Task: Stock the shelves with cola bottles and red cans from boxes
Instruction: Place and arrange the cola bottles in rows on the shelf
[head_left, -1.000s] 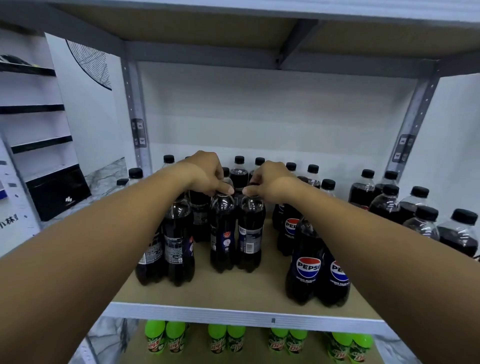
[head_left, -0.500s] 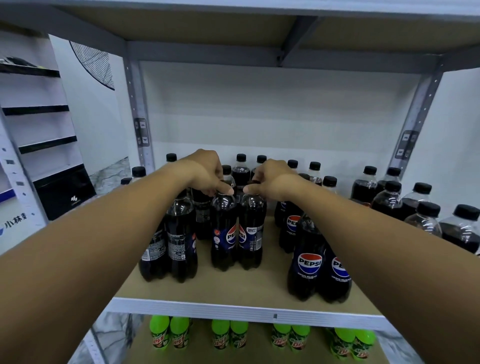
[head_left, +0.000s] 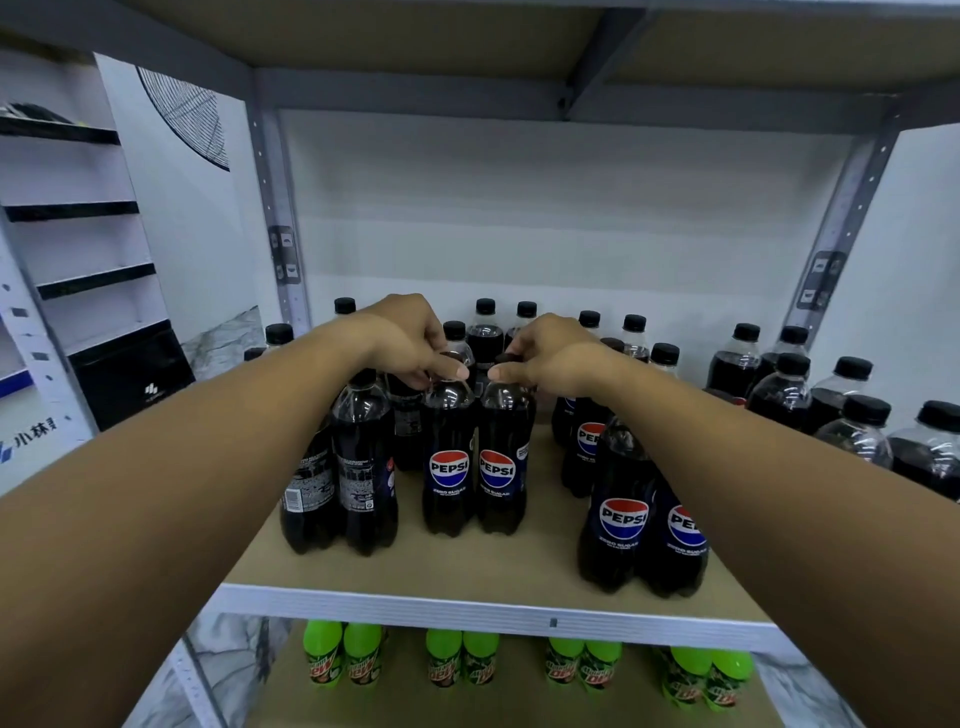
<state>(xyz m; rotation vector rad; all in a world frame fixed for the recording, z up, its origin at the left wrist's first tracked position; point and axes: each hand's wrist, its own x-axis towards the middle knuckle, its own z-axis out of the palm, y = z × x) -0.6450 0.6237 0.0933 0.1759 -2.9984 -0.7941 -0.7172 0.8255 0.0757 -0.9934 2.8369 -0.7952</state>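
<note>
Cola bottles: two upright Pepsi bottles, touching, mid-shelf — left bottle (head_left: 448, 457), right bottle (head_left: 503, 457), labels facing out.
Left hand (head_left: 410, 340): grip curled over the left bottle's cap, thumb and fingers pinching it.
Right hand (head_left: 550, 353): grip pinching the right bottle's cap the same way; thumb tips of both hands nearly meet.
Shelf (head_left: 467, 605): tan board, white front rail; bottles stand back from the rail.
Neighbours: dark pair (head_left: 340, 467) at 9 o'clock of the held two, barcodes out; front pair (head_left: 644, 519) at 4 o'clock, near the edge; more black-capped bottles (head_left: 810, 384) at 2 o'clock and along the back.
Below: green bottles (head_left: 519, 662) on the lower shelf, 6 o'clock.
Step, judged: squaring the pair up, logos forward.
How to do it well: twist from the caps only lightly — keep bases flat, bottles touching, in line with the row; let go straight up so the forearms don't clip the pairs either side.
Red cans, boxes: not in view.
</note>
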